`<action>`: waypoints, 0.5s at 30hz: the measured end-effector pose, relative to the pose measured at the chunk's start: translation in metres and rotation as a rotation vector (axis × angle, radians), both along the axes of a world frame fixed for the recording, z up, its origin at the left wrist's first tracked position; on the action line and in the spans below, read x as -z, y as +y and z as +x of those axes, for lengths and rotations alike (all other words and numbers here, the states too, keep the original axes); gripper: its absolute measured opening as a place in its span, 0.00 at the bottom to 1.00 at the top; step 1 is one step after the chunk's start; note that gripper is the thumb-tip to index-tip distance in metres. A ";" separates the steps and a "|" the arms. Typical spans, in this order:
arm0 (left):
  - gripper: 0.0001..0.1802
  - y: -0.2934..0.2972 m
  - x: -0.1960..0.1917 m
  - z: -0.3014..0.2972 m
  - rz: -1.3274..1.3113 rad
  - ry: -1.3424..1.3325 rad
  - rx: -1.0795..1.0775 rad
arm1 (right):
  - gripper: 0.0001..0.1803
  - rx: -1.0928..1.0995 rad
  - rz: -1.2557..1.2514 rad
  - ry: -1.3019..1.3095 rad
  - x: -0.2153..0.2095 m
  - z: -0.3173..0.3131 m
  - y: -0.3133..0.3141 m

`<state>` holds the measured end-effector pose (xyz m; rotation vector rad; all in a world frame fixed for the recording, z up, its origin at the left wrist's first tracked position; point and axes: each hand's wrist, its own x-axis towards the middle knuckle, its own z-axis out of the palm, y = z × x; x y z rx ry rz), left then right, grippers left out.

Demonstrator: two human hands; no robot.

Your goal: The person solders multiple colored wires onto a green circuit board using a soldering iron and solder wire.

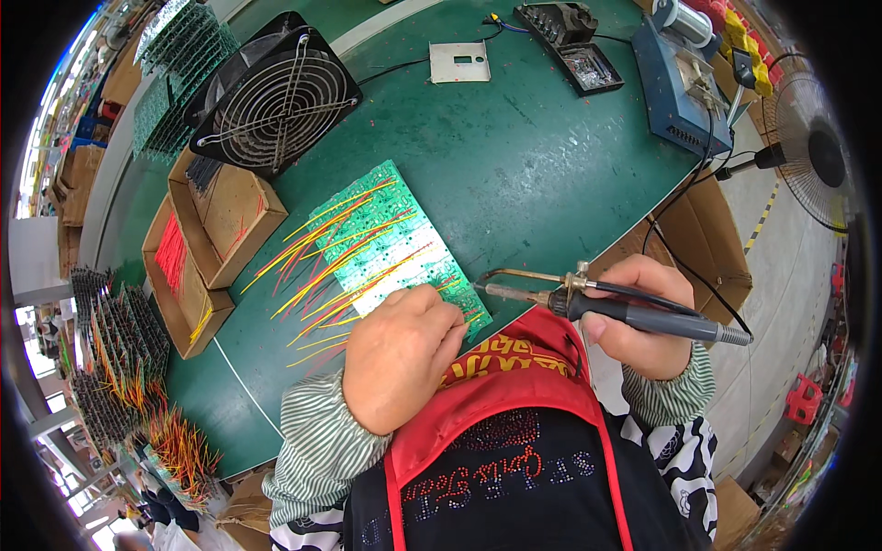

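Observation:
A green circuit board panel (372, 248) lies at a slant on the table, with rows of yellow and red wires (326, 243) standing out past its left side. My left hand (404, 354) rests over the board's near end, fingers curled and pressed together; whatever they pinch is hidden beneath them. In my right hand (643, 317) is a grey-handled soldering iron (634, 314) with a thin metal solder feed tube (524, 275) along its top. Its tip points left, close to the board's right edge near my left fingers.
Cardboard trays (216, 216) of red and yellow wires stand left of the board, below a black box fan (280, 101). Wired boards (119, 344) stack at far left. A blue solder feeder (680, 83), black tool stand (583, 55) and white plate (459, 62) sit at the back.

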<state>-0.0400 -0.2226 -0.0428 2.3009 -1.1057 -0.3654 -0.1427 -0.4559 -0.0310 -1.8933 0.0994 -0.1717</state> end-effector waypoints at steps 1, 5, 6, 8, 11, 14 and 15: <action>0.04 0.001 -0.001 -0.002 -0.010 -0.027 -0.012 | 0.11 0.026 0.037 0.020 0.001 0.002 0.001; 0.05 0.035 -0.010 -0.003 0.030 -0.036 -0.020 | 0.11 0.017 0.076 -0.011 0.002 0.017 0.002; 0.05 0.050 -0.012 -0.002 0.033 -0.042 -0.026 | 0.11 -0.004 0.049 -0.034 0.001 0.020 0.003; 0.05 0.080 -0.011 0.004 0.099 0.079 -0.080 | 0.11 -0.019 0.021 -0.059 0.001 0.025 0.002; 0.04 0.124 -0.026 0.015 0.303 0.213 -0.110 | 0.11 -0.042 0.061 -0.029 -0.002 0.033 0.003; 0.04 0.152 -0.042 0.049 0.364 0.297 -0.136 | 0.11 -0.029 0.098 -0.003 -0.004 0.043 0.006; 0.04 0.161 -0.045 0.064 0.341 0.240 -0.174 | 0.11 -0.002 0.108 0.019 -0.005 0.045 0.007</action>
